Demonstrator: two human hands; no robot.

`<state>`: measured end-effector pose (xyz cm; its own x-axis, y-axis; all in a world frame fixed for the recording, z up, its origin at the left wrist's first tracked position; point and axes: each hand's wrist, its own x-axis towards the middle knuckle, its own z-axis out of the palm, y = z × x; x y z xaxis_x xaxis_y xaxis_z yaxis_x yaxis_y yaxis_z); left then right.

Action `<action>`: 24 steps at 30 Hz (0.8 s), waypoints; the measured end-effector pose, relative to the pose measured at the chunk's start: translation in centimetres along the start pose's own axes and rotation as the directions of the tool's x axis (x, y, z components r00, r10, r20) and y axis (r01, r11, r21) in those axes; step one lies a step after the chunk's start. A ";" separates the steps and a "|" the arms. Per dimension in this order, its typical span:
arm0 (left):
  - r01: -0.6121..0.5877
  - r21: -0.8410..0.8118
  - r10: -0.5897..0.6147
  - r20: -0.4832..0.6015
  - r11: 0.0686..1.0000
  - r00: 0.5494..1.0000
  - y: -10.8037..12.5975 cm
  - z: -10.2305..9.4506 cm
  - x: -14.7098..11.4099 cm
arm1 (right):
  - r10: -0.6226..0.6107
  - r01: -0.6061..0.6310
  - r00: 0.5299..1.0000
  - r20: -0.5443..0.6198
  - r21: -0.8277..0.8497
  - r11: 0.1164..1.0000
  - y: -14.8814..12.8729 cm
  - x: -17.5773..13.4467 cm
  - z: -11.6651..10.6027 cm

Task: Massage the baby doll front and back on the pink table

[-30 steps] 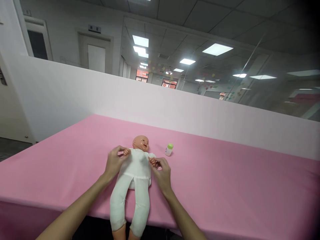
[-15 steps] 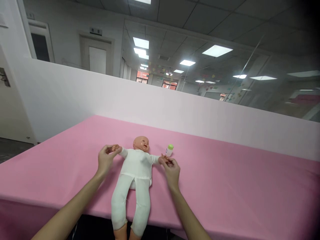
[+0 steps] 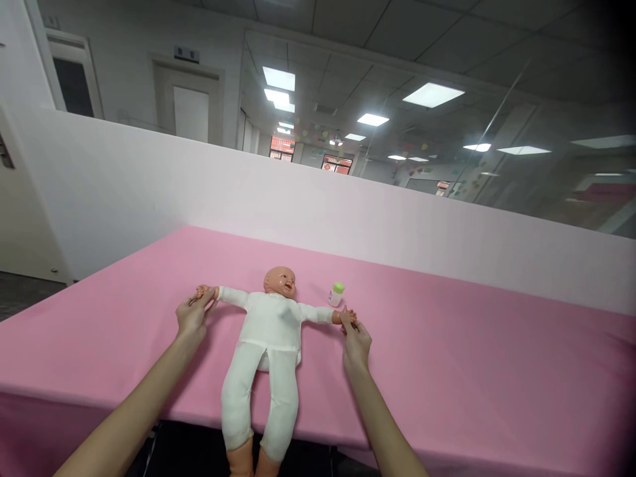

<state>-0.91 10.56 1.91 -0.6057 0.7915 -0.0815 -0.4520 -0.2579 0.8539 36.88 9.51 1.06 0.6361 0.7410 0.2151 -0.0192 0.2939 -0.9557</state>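
Left grip (image 3: 192, 319) and right grip (image 3: 358, 343) clamp the doll (image 3: 272, 326) by its hands, long axis headfirst toward the wall (image 3: 348, 215).

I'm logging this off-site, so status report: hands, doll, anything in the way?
Left hand and right hand holding doll near its wrists. Doll face-up, arms spread. Green-capped bottle close to right hand, apparently blocking neither.

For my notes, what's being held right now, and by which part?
The doll, by its two hands, near the wrists: the left grip has one, the right grip the other.
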 end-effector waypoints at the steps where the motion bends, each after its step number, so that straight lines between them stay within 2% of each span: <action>1: -0.052 0.052 0.050 0.036 0.997 0.998 0.2 0.7 -0.4 | -0.005 0.005 1.000 0.023 -0.020 1.000 -0.8 -0.6 0.7; 3: -0.244 0.187 0.215 0.161 0.952 0.963 0.3 1.9 -1.7 | -0.067 0.073 0.991 0.118 -0.048 0.996 -2.1 -2.4 2.2; 4: -0.351 0.246 0.291 0.249 0.904 0.924 0.2 2.4 -2.4 | -0.137 0.151 0.973 0.185 -0.065 0.986 -2.4 -3.4 2.8; 6: -0.521 0.316 0.360 0.448 0.793 0.818 -0.5 3.1 -4.0 | -0.297 0.354 0.890 0.345 -0.113 0.928 -2.2 -5.6 3.8; 7: -0.592 0.335 0.358 0.550 0.733 0.754 -1.0 3.2 -4.7 | -0.369 0.468 0.818 0.441 -0.138 0.873 -1.8 -6.7 4.1; 9: -0.727 0.354 0.309 0.733 0.588 0.606 -2.2 3.2 -5.9 | -0.461 0.680 0.622 0.633 -0.145 0.719 -0.8 -8.4 4.5; 11: -0.835 0.348 0.250 0.841 0.426 0.479 -3.0 3.0 -6.5 | -0.487 0.811 0.437 0.756 -0.098 0.576 0.1 -9.3 4.6; 12: -0.860 0.347 0.233 0.863 0.374 0.449 -3.2 2.8 -6.6 | -0.489 0.842 0.384 0.784 -0.080 0.533 0.2 -9.5 4.6; 13: -0.864 0.353 0.229 0.864 0.359 0.448 -3.1 2.7 -6.5 | -0.489 0.851 0.369 0.790 -0.075 0.520 0.1 -9.3 4.5; 14: -0.846 0.369 0.238 0.846 0.384 0.477 -2.7 2.6 -6.2 | -0.488 0.837 0.394 0.779 -0.085 0.541 -0.1 -9.0 4.4; 15: -0.809 0.391 0.256 0.809 0.439 0.529 -2.2 2.4 -5.7 | -0.483 0.801 0.454 0.749 -0.105 0.589 -0.6 -8.4 4.3; 18: -0.642 0.449 0.331 0.592 0.622 0.735 0.1 1.7 -3.2 | -0.409 0.572 0.732 0.545 -0.165 0.804 -2.3 -5.7 3.5; 19: -0.583 0.471 0.340 0.504 0.662 0.794 0.8 1.3 -2.0 | -0.350 0.466 0.816 0.460 -0.166 0.869 -2.8 -4.6 3.0; 20: -0.525 0.497 0.335 0.424 0.691 0.841 1.4 0.7 -0.8 | -0.279 0.361 0.881 0.383 -0.159 0.919 -3.1 -3.3 2.5; 22: -0.401 0.545 0.255 0.325 0.736 0.911 1.9 -0.6 1.5 | -0.121 0.167 0.955 0.272 -0.152 0.974 -3.2 -0.8 1.1; 24: -0.294 0.581 0.151 0.282 0.759 0.947 1.7 -2.0 3.5 | 0.004 0.027 0.979 0.206 -0.147 0.989 -2.6 1.4 -0.5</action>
<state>-5.07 11.78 2.05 -0.4573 0.8672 0.1970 0.2159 -0.1067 0.9706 38.16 9.50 3.75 0.4638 0.8505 0.2481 0.1119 0.2216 -0.9687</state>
